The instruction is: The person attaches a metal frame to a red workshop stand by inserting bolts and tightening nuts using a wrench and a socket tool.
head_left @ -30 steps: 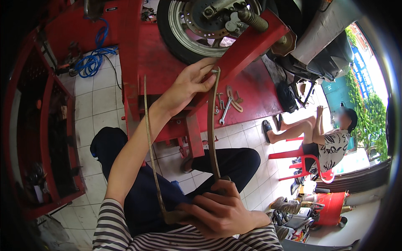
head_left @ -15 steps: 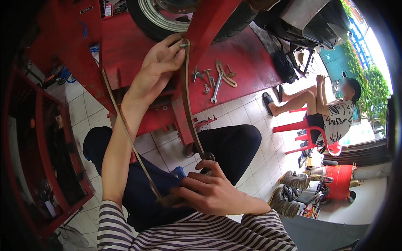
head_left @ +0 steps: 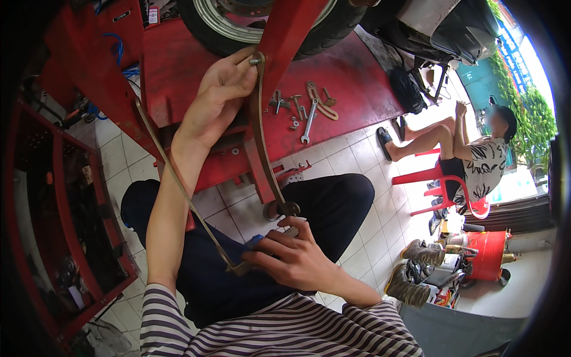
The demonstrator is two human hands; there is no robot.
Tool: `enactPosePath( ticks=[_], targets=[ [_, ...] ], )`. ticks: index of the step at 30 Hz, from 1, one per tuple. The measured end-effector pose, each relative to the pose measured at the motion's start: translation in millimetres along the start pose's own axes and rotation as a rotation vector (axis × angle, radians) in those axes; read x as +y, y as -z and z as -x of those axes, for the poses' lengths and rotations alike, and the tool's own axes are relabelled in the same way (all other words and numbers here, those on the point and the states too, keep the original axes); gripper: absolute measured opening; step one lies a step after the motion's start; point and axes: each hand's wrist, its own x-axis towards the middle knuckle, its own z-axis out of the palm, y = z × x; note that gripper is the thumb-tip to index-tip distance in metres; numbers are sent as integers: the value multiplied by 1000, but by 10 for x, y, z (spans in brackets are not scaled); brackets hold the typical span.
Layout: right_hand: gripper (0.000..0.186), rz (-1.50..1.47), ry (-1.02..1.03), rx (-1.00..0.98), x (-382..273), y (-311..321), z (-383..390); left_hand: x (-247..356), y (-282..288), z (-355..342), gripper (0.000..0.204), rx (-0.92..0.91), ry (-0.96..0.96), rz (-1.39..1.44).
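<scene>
My left hand (head_left: 219, 98) pinches a bolt (head_left: 255, 62) at the top of a curved brown metal bar (head_left: 260, 131), against a sloping red beam (head_left: 289, 27). My right hand (head_left: 297, 262) grips the bottom crosspiece of that metalwork, low over my dark-trousered legs. A long thin bar (head_left: 189, 199) rises from the crosspiece, alongside my left forearm. On the red platform (head_left: 357, 71) lie a wrench (head_left: 309, 122), a slotted curved plate (head_left: 321, 101) and several bolts (head_left: 297, 106).
A wheel (head_left: 208, 24) sits above the platform. A red cabinet (head_left: 65, 196) and blue hose (head_left: 116, 50) are left. A person (head_left: 476, 160) sits on a red chair (head_left: 416, 178) at right, above muddy boots (head_left: 410, 285) and a red drum (head_left: 485, 253).
The view has shifted, and both my hands with the metalwork appear farther left and higher against the platform. My right hand's fingers have moved slightly on the crosspiece.
</scene>
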Motion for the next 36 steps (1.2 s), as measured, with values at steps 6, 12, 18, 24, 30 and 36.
enactPosePath(
  ticks=[6,12,18,24,30,36],
  targets=[
    [34,4,16,-11,59,-44,0,4,1,22,52,-8,5,14],
    [51,-84,-39,201,156,121,-26,25,-24,31,54,5,-4,12],
    [29,27,-394,386,695,305,-149,17,16,36,55,-12,-12,-21],
    [22,254,-477,15,1929,449,-633,-31,26,-3,58,1,-5,-23],
    [21,88,-427,65,2462,336,-792,-14,6,21,59,20,-12,-28],
    [26,186,-487,5,2487,341,-730,-9,-2,31,61,22,-5,-14]
  ],
)
